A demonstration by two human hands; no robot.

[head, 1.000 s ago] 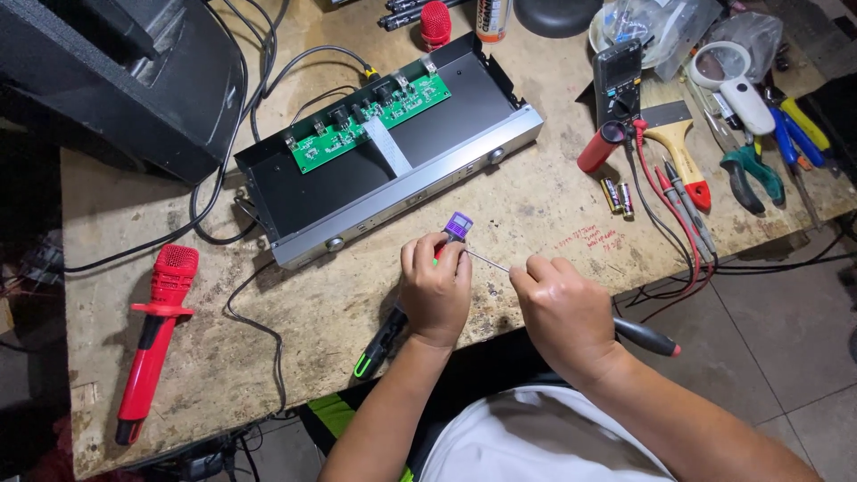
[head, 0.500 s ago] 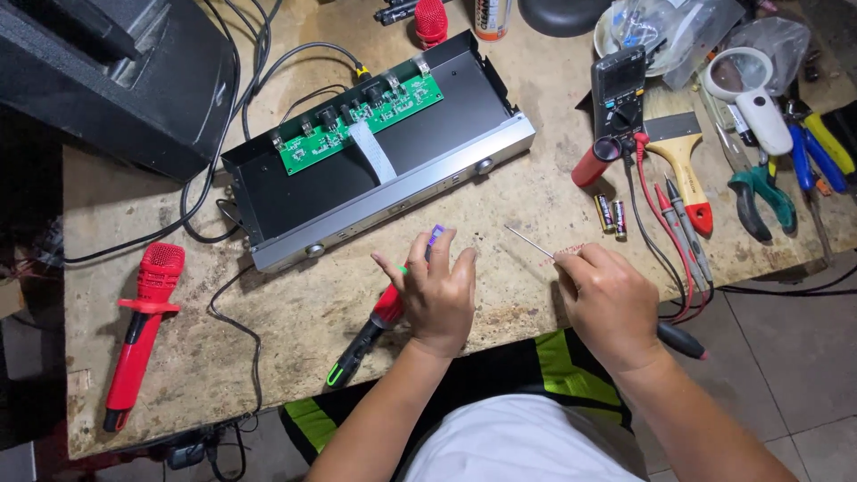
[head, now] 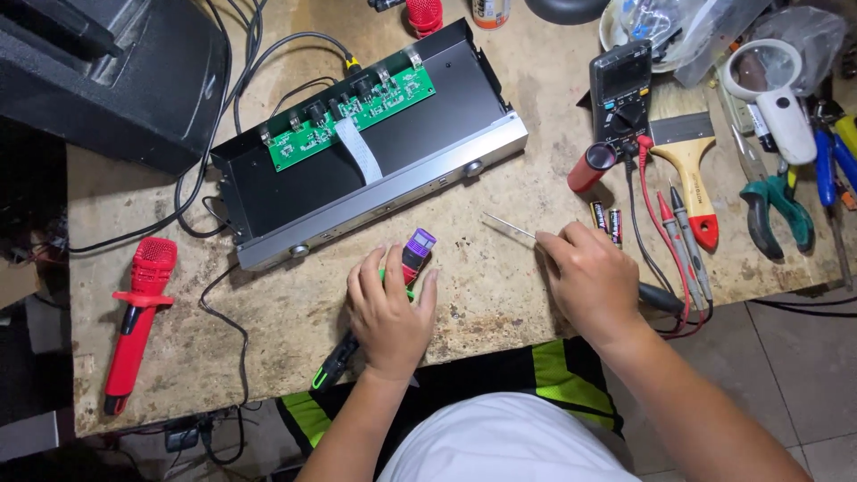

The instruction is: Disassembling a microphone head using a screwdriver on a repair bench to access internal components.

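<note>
My left hand (head: 390, 308) lies over a long tool on the worn tabletop, fingers curled loosely around its red body. The tool's purple tip (head: 418, 243) sticks out past my fingers, and its black and green handle (head: 335, 364) shows behind my wrist. My right hand (head: 589, 277) grips a screwdriver. Its thin metal shaft (head: 507, 226) points up and left, and the dark handle (head: 661, 299) juts out to the right. An open black chassis (head: 428, 98) with a green circuit board (head: 353, 116) and a silver front panel (head: 393, 195) lies just beyond both hands.
A red microphone (head: 134, 330) lies at the left edge, a black speaker box (head: 98, 71) at the far left. To the right are a multimeter (head: 620, 89) with red leads, two batteries (head: 607, 223), a paintbrush (head: 687, 170), a magnifier (head: 777, 80) and pliers (head: 777, 214).
My left hand has left the screwdriver's tip and now rests over the purple-tipped tool on the table. My right hand has drawn right with the screwdriver.
</note>
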